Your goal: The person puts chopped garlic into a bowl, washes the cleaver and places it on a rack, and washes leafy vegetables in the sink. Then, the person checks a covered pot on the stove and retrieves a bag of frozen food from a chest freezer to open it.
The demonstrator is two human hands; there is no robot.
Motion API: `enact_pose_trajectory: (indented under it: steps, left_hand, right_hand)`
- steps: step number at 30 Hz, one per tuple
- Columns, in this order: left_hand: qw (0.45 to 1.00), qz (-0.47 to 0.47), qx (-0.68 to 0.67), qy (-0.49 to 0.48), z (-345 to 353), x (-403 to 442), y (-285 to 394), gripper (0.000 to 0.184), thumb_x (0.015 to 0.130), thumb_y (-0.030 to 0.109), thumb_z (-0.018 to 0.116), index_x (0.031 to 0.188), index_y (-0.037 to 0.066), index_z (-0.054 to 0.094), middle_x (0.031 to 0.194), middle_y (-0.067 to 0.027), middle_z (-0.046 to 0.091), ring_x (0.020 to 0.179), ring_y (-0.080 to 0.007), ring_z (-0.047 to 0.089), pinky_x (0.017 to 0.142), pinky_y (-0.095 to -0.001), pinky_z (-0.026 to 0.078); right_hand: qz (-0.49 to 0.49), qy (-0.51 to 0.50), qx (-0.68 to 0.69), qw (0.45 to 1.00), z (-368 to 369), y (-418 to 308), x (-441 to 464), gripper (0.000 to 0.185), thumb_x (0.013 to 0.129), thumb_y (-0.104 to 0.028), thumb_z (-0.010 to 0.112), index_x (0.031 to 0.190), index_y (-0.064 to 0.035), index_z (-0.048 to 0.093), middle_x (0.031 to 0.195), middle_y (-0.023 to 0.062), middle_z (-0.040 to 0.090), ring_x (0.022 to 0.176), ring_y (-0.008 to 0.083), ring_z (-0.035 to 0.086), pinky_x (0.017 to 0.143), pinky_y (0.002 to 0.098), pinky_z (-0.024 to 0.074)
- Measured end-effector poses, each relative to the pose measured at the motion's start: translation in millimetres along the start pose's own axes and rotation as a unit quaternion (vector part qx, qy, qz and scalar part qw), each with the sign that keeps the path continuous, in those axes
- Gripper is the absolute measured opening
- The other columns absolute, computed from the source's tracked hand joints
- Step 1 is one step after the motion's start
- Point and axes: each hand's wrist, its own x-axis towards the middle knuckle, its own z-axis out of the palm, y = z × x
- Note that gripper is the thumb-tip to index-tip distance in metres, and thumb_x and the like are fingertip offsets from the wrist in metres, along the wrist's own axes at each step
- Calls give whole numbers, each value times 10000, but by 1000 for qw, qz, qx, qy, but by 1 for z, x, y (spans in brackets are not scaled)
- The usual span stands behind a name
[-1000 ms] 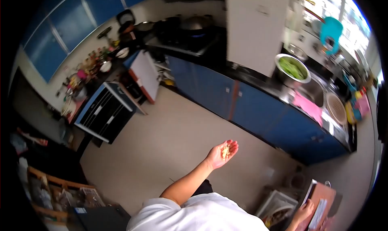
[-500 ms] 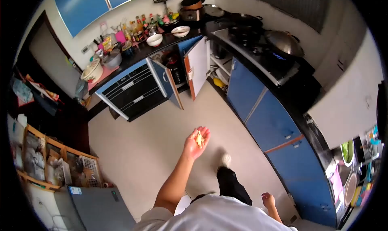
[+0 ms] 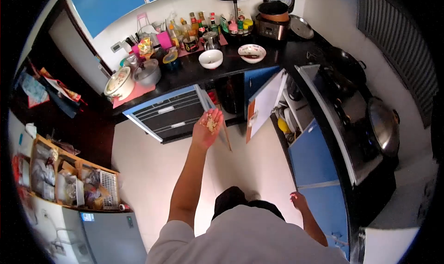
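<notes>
My left hand (image 3: 206, 132) is stretched forward, palm up and cupped, with small pale chopped pieces (image 3: 211, 124) resting on the palm and fingers. What the pieces are, I cannot make out for certain. Beyond it on the dark counter (image 3: 185, 75) stand a white bowl (image 3: 211, 59) and a patterned bowl (image 3: 252, 53) with something dark inside. My right hand (image 3: 298, 201) hangs low at my right side near the blue cabinet doors, its fingers partly curled, and whether it holds anything is not visible.
Two cabinet doors stand open ahead, a white-faced one (image 3: 267, 103) and one behind my left hand. A stove with a lidded wok (image 3: 383, 126) lines the right side. Bottles (image 3: 194, 30) and pots crowd the back counter. A wooden shelf (image 3: 78, 164) and grey fridge (image 3: 111, 236) are at left.
The view has swung from the sink side to the back counter, which is now nearer. My right hand has let go of the cutting board seen earlier. The pieces remain in my left hand.
</notes>
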Motion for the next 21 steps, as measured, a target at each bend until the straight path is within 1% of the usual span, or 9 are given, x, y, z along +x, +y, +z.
enact_pose_trajectory:
  steps: [6,10,12,13,14,16,19,20,21]
  left_hand:
    - [998,49,40,0,13,156,48,248,895,83,504,1104,-46,466,1110,-149,542,1073,-263,515,997,-388,391]
    - [996,36,71,-44,49,274,51,256,911,108,480,1118,-35,439,1132,-178,517,1079,-308,513,1001,-423,382]
    - [990,22,132,-54,79,318,33,419,898,106,506,1234,-82,342,1281,-219,388,1222,-315,378,1059,-404,317]
    - [987,21,153,-44,92,346,21,364,899,113,505,1181,-79,376,1206,-226,431,1162,-322,429,1043,-420,341]
    - [982,20,179,-56,103,370,8,297,898,127,511,1122,-46,422,1117,-205,494,1073,-312,500,1015,-423,377]
    - [964,25,246,-96,122,414,-19,263,906,160,507,1096,-12,450,1038,-173,545,976,-289,558,941,-406,440]
    - [935,62,328,-119,141,470,-58,226,916,186,496,1068,21,472,941,-130,579,907,-241,582,841,-371,483]
    - [919,84,355,-152,138,493,-69,180,923,177,476,1019,26,500,892,-108,589,895,-222,583,813,-343,472]
    - [852,164,470,-161,144,497,-74,160,920,165,476,994,28,514,879,-95,591,873,-212,582,795,-331,462]
  right_hand:
    - [11,28,36,999,-10,-69,149,160,862,-161,484,953,-64,572,739,57,632,676,156,612,632,297,483]
    - [106,-60,39,992,10,-82,193,196,867,-217,502,980,-83,590,802,86,641,741,176,617,667,318,484]
    - [138,-111,20,984,1,-105,201,231,847,-259,531,989,-94,609,871,113,644,810,218,616,710,345,481]
    - [191,-132,53,971,-6,-123,209,261,826,-285,550,997,-100,619,920,135,638,870,269,605,744,364,474]
    - [171,-137,66,973,-12,-133,218,268,823,-281,555,1012,-101,616,919,131,639,875,267,603,756,365,472]
    - [193,-73,137,969,-17,-136,230,268,837,-280,544,1011,-87,608,888,110,645,822,217,613,737,355,478]
    - [253,-14,84,964,-16,-132,245,246,854,-253,488,982,-71,594,799,88,644,719,185,627,689,312,485]
    - [261,-7,86,961,-18,-132,247,246,854,-253,488,982,-71,594,799,88,644,719,185,627,689,312,485]
    - [239,5,89,967,-23,-138,249,245,854,-250,475,977,-77,597,794,83,643,729,189,628,687,314,485]
